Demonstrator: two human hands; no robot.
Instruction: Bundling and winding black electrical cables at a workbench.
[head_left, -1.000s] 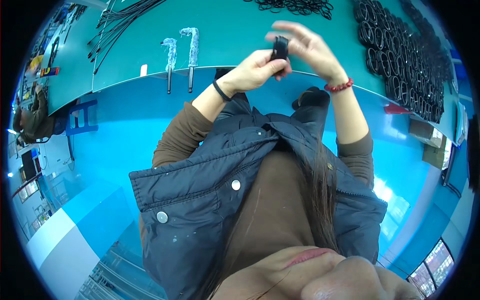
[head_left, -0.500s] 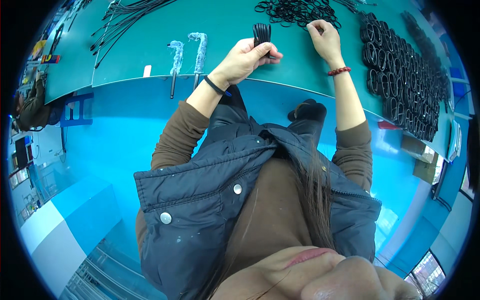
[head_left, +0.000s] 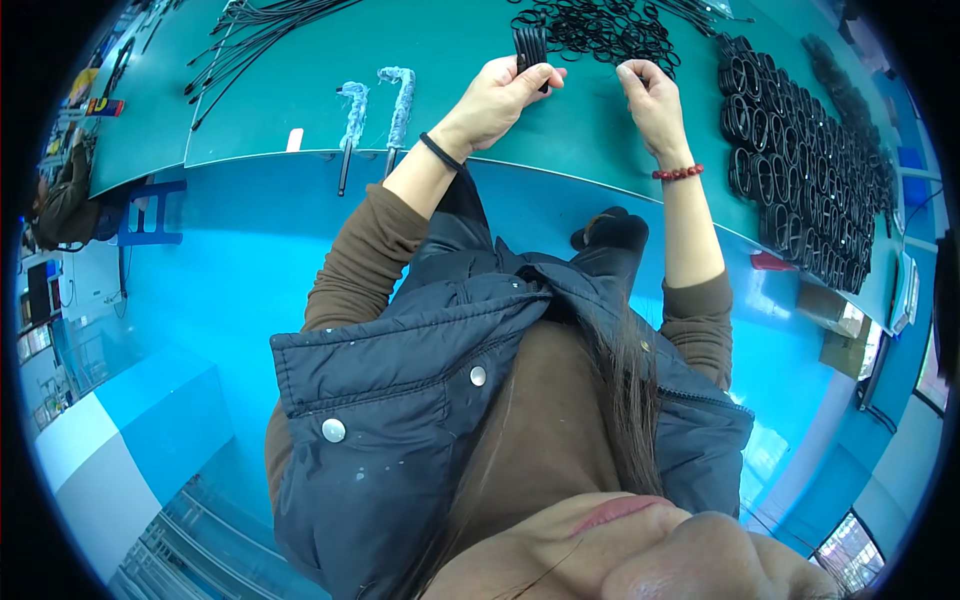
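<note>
My left hand [head_left: 497, 98] is closed round a folded bundle of black cable [head_left: 530, 44], whose loops stand up above the thumb. To its right, my right hand [head_left: 655, 105] is closed with thumb and forefinger pinched together at the near edge of a pile of small black rings [head_left: 610, 28]. Whatever those fingertips hold, if anything, is too small to make out. The two hands are apart, both over the green table [head_left: 570, 135]. Many finished-looking coils of black cable [head_left: 790, 150] lie in packed rows to the right of my right hand.
Long loose black cables [head_left: 240, 45] lie at the far left. Two rods wrapped in bluish-white material [head_left: 352, 115] stick out over the table's near edge, beside a small white piece [head_left: 295, 139]. Cardboard boxes [head_left: 845, 335] stand below on the right. A blue stool [head_left: 152, 213] and another person [head_left: 68, 210] are at left.
My left hand has moved slightly away from me with the cable bundle. My right hand has drawn back a little toward me from the ring pile, fingers still pinched.
</note>
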